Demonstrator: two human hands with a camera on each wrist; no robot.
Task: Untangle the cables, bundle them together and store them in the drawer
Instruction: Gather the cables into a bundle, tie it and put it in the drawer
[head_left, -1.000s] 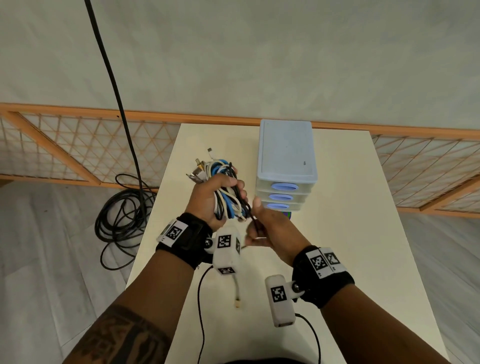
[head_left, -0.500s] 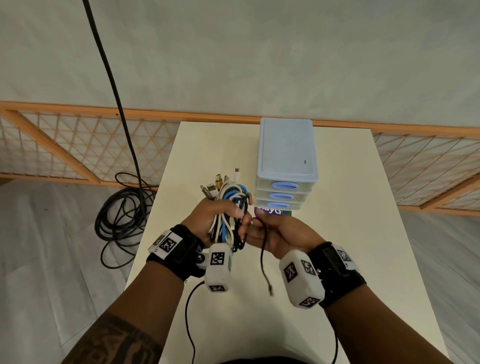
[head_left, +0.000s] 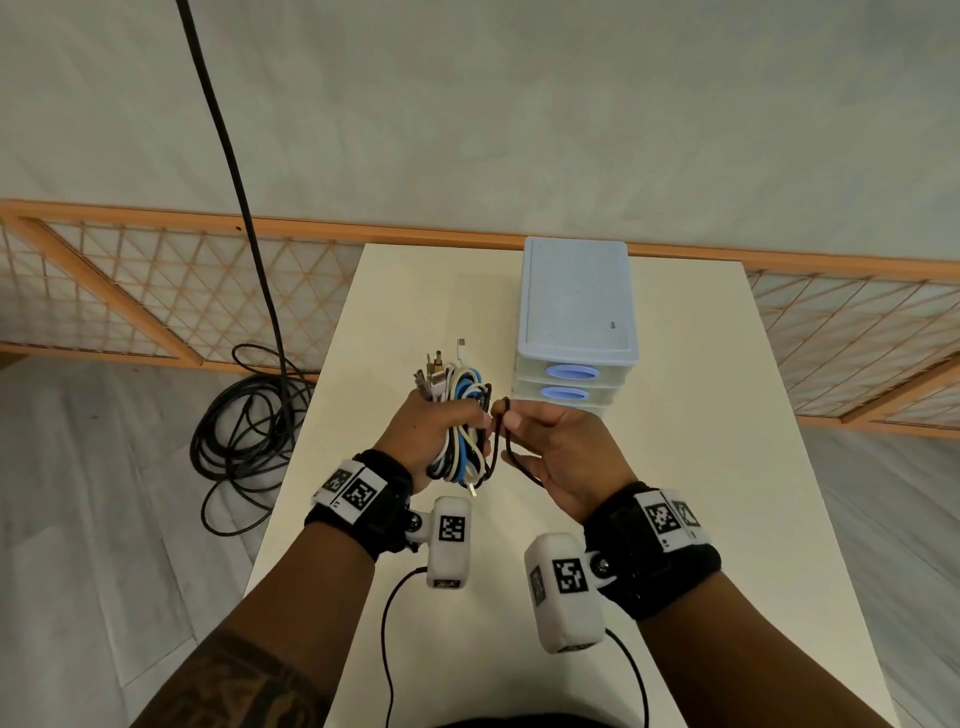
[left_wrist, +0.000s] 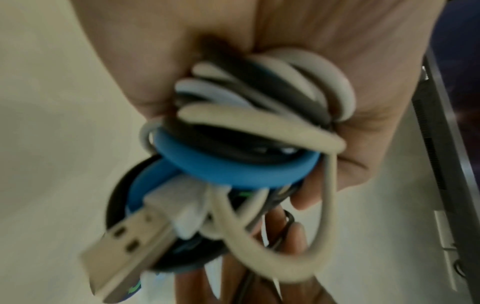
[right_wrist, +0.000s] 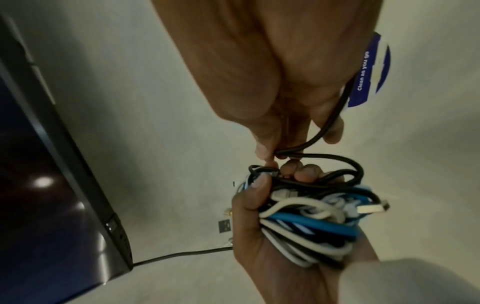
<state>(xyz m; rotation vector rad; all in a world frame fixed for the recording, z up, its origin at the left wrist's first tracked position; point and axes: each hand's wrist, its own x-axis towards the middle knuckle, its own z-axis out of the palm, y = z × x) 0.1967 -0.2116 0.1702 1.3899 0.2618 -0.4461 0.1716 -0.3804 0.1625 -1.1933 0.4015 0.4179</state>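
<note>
Just in front of the drawer unit (head_left: 576, 332), above the tabletop (head_left: 701, 467), the left hand (head_left: 441, 431) is gripping the cable bundle (head_left: 462, 415) while the right hand (head_left: 563, 457), pinching the black cable (head_left: 511, 457), is now drawing its formerly dangling tail into a securing loop.

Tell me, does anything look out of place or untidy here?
One thing: a thin black cable loops loose from the cable bundle that the left hand grips; the right hand pinches it. The drawer unit looks shut. Nothing looks damaged.
</note>
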